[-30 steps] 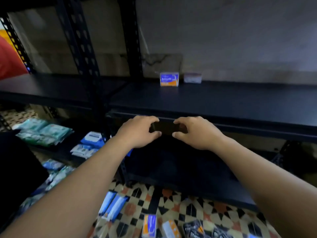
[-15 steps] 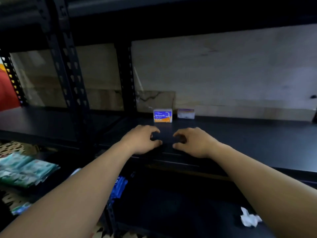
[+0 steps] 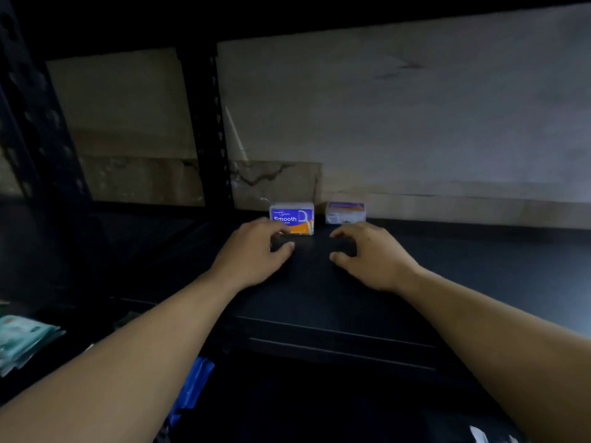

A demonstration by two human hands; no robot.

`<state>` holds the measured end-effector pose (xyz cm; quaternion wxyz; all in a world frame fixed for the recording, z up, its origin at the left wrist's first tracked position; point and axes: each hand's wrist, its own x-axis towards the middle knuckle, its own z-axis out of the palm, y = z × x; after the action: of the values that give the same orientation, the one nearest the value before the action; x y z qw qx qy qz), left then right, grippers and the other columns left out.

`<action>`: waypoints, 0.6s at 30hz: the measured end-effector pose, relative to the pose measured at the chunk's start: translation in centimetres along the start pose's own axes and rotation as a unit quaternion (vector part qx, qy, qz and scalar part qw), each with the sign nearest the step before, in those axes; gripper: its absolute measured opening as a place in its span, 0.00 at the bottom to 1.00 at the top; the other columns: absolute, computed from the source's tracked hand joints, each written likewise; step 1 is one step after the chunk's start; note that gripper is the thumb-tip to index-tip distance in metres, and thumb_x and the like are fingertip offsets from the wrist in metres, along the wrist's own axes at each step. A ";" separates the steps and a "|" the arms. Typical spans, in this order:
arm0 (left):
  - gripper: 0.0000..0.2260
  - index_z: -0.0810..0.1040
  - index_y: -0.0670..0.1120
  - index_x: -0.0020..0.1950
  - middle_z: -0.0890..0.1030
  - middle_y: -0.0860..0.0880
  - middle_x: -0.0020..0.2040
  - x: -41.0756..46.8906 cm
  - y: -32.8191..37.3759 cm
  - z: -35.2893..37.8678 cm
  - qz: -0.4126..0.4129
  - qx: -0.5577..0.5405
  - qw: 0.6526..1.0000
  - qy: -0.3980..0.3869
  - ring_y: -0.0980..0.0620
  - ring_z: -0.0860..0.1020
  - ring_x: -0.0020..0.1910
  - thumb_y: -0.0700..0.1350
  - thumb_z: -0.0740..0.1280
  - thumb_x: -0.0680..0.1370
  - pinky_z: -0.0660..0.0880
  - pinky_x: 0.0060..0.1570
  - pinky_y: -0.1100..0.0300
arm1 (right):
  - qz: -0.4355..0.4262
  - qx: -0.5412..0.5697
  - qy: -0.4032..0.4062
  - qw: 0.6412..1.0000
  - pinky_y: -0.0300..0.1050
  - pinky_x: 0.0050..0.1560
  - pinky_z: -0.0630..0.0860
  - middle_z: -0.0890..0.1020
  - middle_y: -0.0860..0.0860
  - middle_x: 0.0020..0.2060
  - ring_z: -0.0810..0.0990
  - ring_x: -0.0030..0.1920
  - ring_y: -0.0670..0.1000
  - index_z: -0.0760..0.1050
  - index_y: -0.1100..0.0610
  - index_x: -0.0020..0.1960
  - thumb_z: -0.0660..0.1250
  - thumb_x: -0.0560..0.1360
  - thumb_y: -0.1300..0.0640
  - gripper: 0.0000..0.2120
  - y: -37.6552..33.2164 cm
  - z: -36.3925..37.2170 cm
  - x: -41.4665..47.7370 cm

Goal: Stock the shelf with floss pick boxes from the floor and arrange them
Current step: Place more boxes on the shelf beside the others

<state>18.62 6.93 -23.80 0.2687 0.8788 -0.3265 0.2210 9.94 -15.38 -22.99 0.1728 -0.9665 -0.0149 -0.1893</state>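
Floss pick box (image 3: 297, 217), purple and orange, reads "Smooth"; black shelf (image 3: 479, 266), tan wall (image 3: 415, 107). My left hand (image 3: 252, 254) and right hand (image 3: 374, 254) curl; I can't tell their hold.

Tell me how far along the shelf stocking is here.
Done: the Smooth box and a pale box stand at the back of the shelf. In hand: left hand and right hand curl inward on it, perhaps around something dark; too dim to tell. Left: probably most boxes; floor stock out of view.

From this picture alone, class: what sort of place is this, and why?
Probably a shop stockroom: black metal shelving, a Smooth floss pick box and another box at the wall, teal packets lower left.
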 end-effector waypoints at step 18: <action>0.23 0.70 0.55 0.67 0.72 0.51 0.64 5.3 -3.7 3.1 -0.006 0.006 1.000 0.016 0.50 0.72 0.63 0.58 0.70 0.74 0.72 0.61 0.50 | 0.132 -0.014 -0.006 0.991 0.56 0.61 0.72 0.71 0.60 0.64 0.72 0.62 0.61 0.63 0.52 0.68 0.54 0.80 0.41 0.21 6.1 2.5 10.1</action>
<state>25.52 5.00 -24.36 0.2703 0.8786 -0.3156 0.2354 20.78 -20.60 -23.43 0.1828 -0.9634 0.1147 -0.1591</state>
